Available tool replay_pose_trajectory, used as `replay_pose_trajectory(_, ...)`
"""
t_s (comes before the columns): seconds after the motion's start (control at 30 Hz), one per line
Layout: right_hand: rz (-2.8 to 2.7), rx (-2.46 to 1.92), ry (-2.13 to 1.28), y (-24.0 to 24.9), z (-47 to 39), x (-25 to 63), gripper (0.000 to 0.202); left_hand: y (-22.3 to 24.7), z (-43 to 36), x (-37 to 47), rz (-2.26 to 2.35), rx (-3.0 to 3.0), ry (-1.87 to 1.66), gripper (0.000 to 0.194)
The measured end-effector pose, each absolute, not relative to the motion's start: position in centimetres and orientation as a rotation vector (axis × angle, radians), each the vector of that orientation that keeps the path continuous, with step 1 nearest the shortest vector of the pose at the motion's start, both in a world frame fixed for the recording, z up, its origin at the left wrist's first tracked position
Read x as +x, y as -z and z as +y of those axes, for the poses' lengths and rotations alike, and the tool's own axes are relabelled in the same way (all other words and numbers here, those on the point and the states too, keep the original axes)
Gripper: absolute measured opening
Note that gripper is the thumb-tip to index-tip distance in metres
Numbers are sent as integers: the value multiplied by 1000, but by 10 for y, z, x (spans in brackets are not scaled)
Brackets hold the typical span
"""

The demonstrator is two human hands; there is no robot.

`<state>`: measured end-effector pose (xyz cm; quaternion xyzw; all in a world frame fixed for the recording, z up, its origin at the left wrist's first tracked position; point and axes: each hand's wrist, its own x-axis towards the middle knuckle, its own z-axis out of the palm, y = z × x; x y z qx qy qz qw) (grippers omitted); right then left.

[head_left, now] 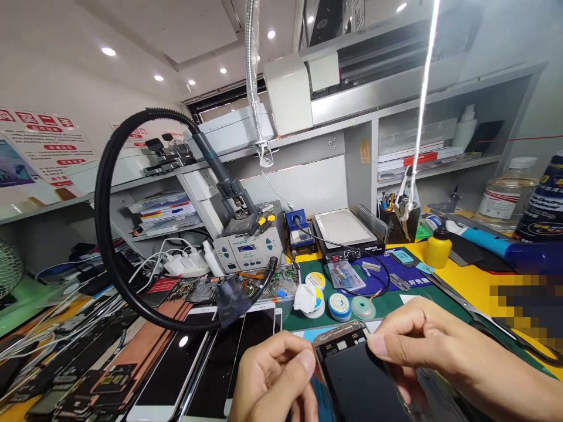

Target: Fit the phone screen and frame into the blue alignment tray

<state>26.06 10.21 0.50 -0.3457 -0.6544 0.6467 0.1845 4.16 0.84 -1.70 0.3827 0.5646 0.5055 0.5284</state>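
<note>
Between my hands is a phone screen [358, 375], a dark rectangular panel with small pale patches and tiny contacts along its top end and a thin clear rim. My left hand [275, 378] grips its left edge, thumb and curled fingers pressed together there. On the upper right corner, my right hand [422, 349] pinches the edge between thumb and forefinger. A blue and white sheet [323, 390] shows partly beneath the screen. The lower end of the panel runs out of view.
Several phones [215, 363] lie to the left. Round tins [340, 306] stand on the green mat [396, 308] ahead. Scissors [466, 305] and a yellow bottle [438, 249] are at right. Behind are a hot-air station [246, 258] with its black hose [103, 223] and a hot plate [347, 228].
</note>
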Motion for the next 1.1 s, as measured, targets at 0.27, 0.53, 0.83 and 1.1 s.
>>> replay_pose_trajectory(0.27,-1748,-806,-2014,5,107,259,46,10,12,53,1489,982,-1271,50)
replay_pose_trajectory(0.53,-1618,-805,-2056,8,108,259,42,8,13,56,1314,899,-1273,53)
replay_pose_trajectory(0.83,-1625,-830,-2014,2,105,261,46,13,6,60,1351,929,-1235,53)
replay_pose_trajectory(1.1,-1641,-795,-2024,4,107,263,45,21,7,51,1202,814,-1200,55)
